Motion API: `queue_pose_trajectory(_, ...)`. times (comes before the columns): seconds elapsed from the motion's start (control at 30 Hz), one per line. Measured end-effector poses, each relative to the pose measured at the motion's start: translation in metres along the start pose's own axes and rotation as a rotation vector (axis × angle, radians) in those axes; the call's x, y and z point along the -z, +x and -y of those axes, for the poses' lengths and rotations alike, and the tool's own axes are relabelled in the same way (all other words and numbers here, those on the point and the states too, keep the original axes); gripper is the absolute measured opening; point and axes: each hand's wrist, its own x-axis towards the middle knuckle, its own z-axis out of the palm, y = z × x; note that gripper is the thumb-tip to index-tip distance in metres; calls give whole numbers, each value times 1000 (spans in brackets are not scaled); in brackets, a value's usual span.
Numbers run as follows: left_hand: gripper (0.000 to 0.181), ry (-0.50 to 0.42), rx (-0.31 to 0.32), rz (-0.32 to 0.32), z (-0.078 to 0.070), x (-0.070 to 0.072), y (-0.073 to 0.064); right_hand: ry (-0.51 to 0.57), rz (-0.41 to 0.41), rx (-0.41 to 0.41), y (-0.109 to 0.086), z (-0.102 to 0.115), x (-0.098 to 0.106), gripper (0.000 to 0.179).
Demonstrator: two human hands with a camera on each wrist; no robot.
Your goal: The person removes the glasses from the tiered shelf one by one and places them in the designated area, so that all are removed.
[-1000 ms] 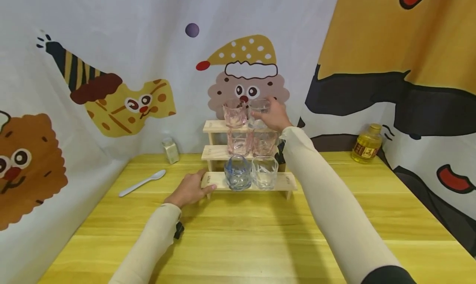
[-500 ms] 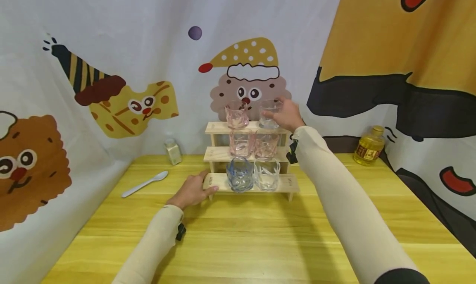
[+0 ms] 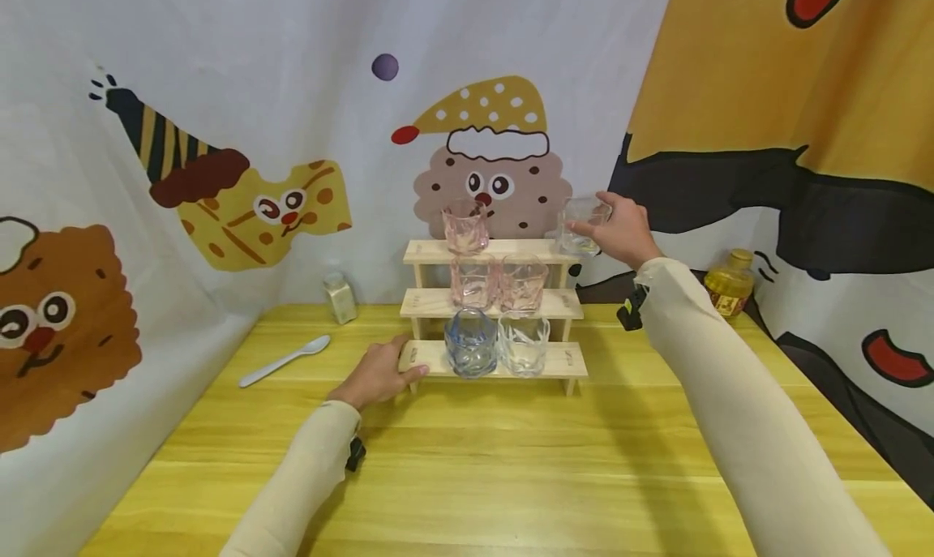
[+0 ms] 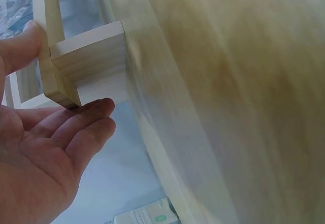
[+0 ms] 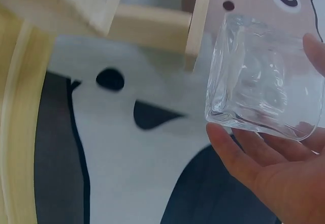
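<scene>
A three-tier wooden stand (image 3: 563,359) bears several faceted glasses. My left hand (image 3: 374,373) grips the left end of its lowest shelf, thumb on top and the other fingers against the board's edge (image 4: 62,89). With my right hand (image 3: 626,229) I hold a clear glass (image 5: 254,76) between thumb and fingers, in the air by the top shelf's right end. On the top shelf stands a pink glass (image 3: 464,231). Two more, a left pink glass (image 3: 473,283) and a right pink glass (image 3: 523,284), share the middle shelf. The bottom one carries a blue glass (image 3: 471,353) and another clear glass (image 3: 524,350).
A white spoon (image 3: 284,362) lies on the wooden table (image 3: 467,476) at the left. Behind it is a small shaker jar (image 3: 339,299). At the back right stands an oil bottle (image 3: 728,283), partly hidden by my right sleeve. A printed curtain (image 3: 292,54) hangs behind.
My right hand has lifted the clear glass from its place beside the top pink glass and carried it right, past the shelf's end. My left hand keeps its hold on the stand.
</scene>
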Motion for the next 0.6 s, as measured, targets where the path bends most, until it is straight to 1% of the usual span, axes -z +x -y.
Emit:
queue_pose_trajectory(0.17,71,-7,0,-7,0,-2,-1,-3,-17,5,-11,-17,16,91)
queue_pose_trajectory(0.3,72,-17,1,-7,1,-2,-1,-1,-38,-9,-18,-31,23,94)
queue_pose_trajectory(0.4,73,-11,15,-8,2,-1,-1,0,-35,-12,-22,-43,24,97)
queue_pose_trajectory(0.6,72,-7,7,6,0,-1,0,-3,-25,-37,-32,-72,15,95)
